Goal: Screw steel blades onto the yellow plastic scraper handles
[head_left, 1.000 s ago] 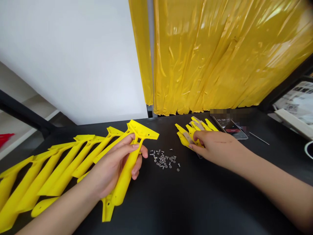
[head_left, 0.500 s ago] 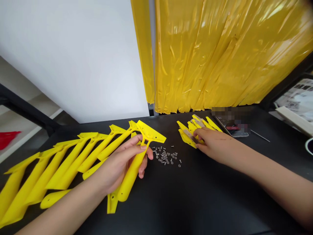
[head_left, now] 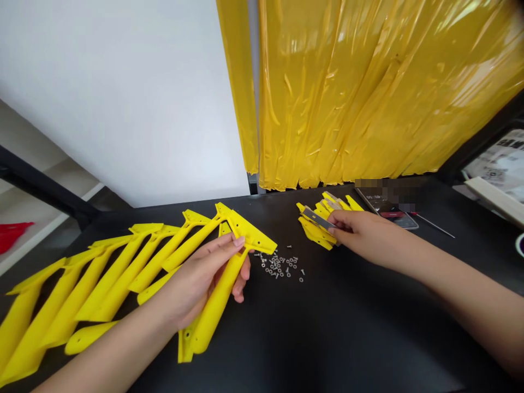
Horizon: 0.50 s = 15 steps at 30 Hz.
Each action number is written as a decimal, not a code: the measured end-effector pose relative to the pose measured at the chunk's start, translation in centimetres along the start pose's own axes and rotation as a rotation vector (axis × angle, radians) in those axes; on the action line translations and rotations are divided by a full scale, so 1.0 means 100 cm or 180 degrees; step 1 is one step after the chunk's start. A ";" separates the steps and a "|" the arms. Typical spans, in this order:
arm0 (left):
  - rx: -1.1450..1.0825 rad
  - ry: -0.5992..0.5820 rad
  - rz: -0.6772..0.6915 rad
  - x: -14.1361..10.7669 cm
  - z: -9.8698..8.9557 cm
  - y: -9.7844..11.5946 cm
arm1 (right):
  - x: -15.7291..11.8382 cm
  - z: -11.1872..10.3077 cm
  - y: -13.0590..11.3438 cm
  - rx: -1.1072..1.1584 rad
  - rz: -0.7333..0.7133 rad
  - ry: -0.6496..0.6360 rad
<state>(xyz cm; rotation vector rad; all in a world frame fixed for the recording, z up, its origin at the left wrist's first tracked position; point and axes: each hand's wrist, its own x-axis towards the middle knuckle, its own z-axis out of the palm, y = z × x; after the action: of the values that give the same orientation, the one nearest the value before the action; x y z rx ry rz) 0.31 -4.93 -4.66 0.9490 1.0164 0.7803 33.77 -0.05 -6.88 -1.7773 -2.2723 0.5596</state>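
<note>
Gripping yellow handle (head_left: 219, 305) in L hand (head_left: 200, 278), approx. mid-table, w/ flat wide head (head_left: 254, 234) up & to R, rounded end down toward viewer. Curling L fingers round neck, w/ thumb on base of head. Part-hidden behind handle & L hand: another yellow pc. (head_left: 185, 349) w/ a hole, full shape unclear.

Pinching thin metal blade (head_left: 317, 218) betw. thumb & fingers of R hand (head_left: 356, 226), i.e. narrow grip, by its R end only; w/ blade angled up-L over group of yellow pcs. (head_left: 317, 236). Can't tell if touching them.

Note betw. hands scattered screws & nuts (head_left: 278, 266) on black table (head_left: 327, 327), just beside head. To L of L hand, row of yellow handles (head_left: 117, 275), slanted, some overlapping, heads toward back edge. Beyond R hand, phone (head_left: 409, 221), partly pixelated, w/ screwdriver (head_left: 434, 225) by it, shaft pointing R.

At back: white panel (head_left: 123, 109) on L, wrinkled yellow film (head_left: 347, 98) on R. Far L, red item (head_left: 14, 234), cut off by edge.
</note>
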 end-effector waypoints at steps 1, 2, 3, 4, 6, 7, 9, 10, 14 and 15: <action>-0.0008 -0.0003 -0.0026 0.000 0.000 0.000 | 0.000 -0.002 -0.002 0.0096 0.0003 0.0012; -0.0001 -0.0022 -0.0048 0.000 0.000 -0.001 | 0.000 -0.003 -0.003 0.0196 0.0001 0.0025; 0.0014 -0.0048 -0.0068 0.000 0.000 -0.001 | 0.000 -0.004 -0.005 0.0298 -0.0008 0.0032; 0.0028 -0.0068 -0.0089 0.000 0.000 -0.001 | 0.000 -0.004 -0.006 0.0401 -0.0024 0.0035; 0.0042 -0.0110 -0.0119 -0.001 0.001 -0.002 | -0.001 -0.004 -0.010 0.0602 -0.0060 0.0036; 0.0038 -0.0123 -0.0128 -0.002 0.002 -0.002 | -0.001 -0.004 -0.011 0.0699 -0.0081 0.0038; 0.0017 -0.0128 -0.0127 -0.003 0.005 -0.002 | -0.003 -0.004 -0.016 0.0862 -0.0148 0.0044; 0.0016 -0.0134 -0.0123 -0.004 0.006 -0.002 | -0.005 -0.004 -0.020 0.0985 -0.0202 0.0031; 0.0081 -0.0252 -0.0187 -0.008 0.012 -0.004 | -0.016 -0.002 -0.041 0.2414 -0.0351 -0.0384; 0.0122 -0.0290 -0.0226 -0.009 0.014 -0.005 | -0.019 0.000 -0.047 0.2823 -0.0361 -0.0553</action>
<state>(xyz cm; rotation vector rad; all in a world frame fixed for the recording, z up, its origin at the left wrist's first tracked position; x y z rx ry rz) 1.38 -6.30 -4.48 0.9675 0.9832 0.6549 30.13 -2.85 -4.80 -1.1684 -1.7334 1.4495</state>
